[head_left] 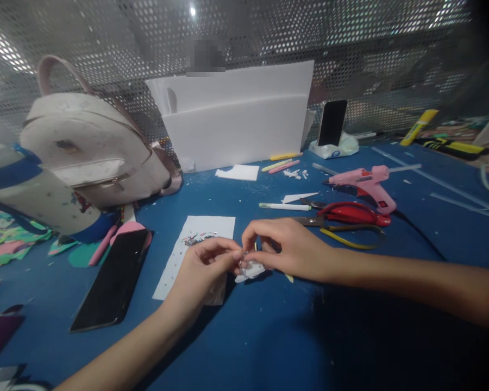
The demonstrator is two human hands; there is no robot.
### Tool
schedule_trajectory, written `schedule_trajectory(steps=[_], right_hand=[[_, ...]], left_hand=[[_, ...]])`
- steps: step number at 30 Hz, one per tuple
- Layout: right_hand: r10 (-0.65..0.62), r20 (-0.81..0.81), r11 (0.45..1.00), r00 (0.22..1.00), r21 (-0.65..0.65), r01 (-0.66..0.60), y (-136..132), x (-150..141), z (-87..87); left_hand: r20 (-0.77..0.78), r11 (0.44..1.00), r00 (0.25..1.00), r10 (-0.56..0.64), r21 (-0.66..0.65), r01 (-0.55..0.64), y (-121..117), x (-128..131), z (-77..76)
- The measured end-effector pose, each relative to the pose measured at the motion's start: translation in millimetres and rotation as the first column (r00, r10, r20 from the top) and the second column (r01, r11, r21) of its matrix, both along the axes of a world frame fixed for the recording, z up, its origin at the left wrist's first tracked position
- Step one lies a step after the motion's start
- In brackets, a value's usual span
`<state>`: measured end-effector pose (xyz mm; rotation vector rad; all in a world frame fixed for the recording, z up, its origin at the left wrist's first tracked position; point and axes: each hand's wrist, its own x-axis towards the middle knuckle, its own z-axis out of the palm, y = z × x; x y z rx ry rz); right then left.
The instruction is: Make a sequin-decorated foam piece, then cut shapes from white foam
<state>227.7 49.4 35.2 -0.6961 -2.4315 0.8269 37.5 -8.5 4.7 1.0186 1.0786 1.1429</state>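
My left hand (204, 269) and my right hand (283, 247) meet over the blue table (269, 331), fingertips pinched together on a small white crumpled piece (250, 270). Both hands are closed around it, just above the tabletop. Under my left hand lies a white sheet (195, 244) sprinkled with tiny glittery bits (198, 238). Just behind my right hand lie red-handled scissors (350, 213) and yellow-handled pliers (350, 234).
A pink glue gun (367, 184) rests at the right, its cable trailing off. A black phone (114, 282) lies left; a second phone (333, 123) stands propped at the back. A pale backpack (89, 146), white foam boards (240, 119), glue sticks (283, 163), paper scraps and a white pen (285, 207) surround the work spot.
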Motion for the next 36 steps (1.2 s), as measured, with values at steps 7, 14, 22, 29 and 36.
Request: schedule_trajectory(steps=[7, 14, 22, 29, 36], right_hand=[[-0.017, -0.013, 1.0, 1.0, -0.013, 0.017, 1, 0, 1.7], [-0.023, -0.04, 0.998, 0.999, 0.059, 0.025, 0, -1, 0.2], [-0.002, -0.035, 0.999, 0.999, 0.041, 0.004, -1, -1, 1.0], [0.023, -0.037, 1.0, 0.999, 0.017, -0.023, 0, -1, 0.6], [0.003, -0.038, 1.0, 0.999, -0.001, -0.003, -1, 0, 0.3]], left_hand=[[-0.08, 1.0, 0.997, 0.002, 0.004, -0.002, 0, -2, 3.6], [-0.091, 0.999, 0.996, -0.005, 0.036, 0.008, 2, 0, 6.7], [-0.156, 0.992, 0.987, -0.045, 0.113, 0.063, 2, -2, 6.6], [-0.154, 0.99, 0.986, -0.069, 0.113, 0.087, 1, -1, 10.8], [-0.124, 0.989, 0.99, -0.073, 0.118, 0.088, 1, -1, 8.8]])
